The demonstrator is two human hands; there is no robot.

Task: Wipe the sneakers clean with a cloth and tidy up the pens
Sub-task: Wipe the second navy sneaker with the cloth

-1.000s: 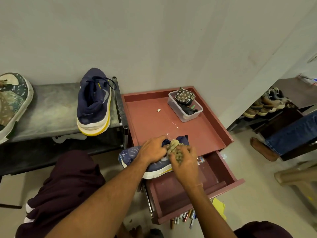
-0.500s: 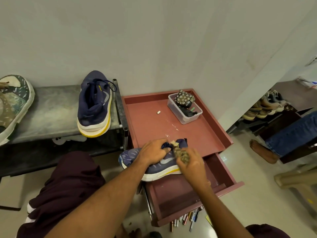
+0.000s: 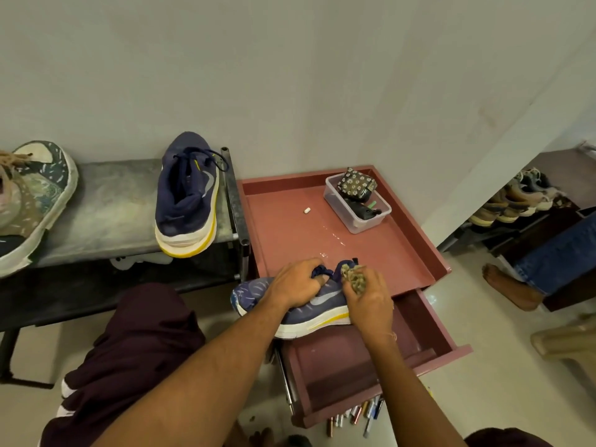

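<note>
A navy sneaker (image 3: 317, 306) with a white and yellow sole lies on its side at the front edge of the pink cabinet top (image 3: 290, 230). My left hand (image 3: 295, 282) grips its collar from above. My right hand (image 3: 367, 300) holds a bunched tan cloth (image 3: 354, 278) against the heel end of the shoe. Its twin sneaker (image 3: 187, 195) stands on the grey shoe rack (image 3: 103, 208) to the left. Several pens (image 3: 358, 414) lie on the floor under the open pink drawer (image 3: 354, 359).
A clear plastic box (image 3: 361, 217) with a flowered pouch sits at the back right of the cabinet top, near a small white cap (image 3: 307, 210). A patterned sneaker (image 3: 29, 201) fills the rack's left end. Another person's foot (image 3: 509, 287) and more shoes (image 3: 516, 201) are at right.
My right hand with the cloth has slid a little from the top of the shoe toward its heel end. The left hand keeps its grip; the camera has shifted slightly.
</note>
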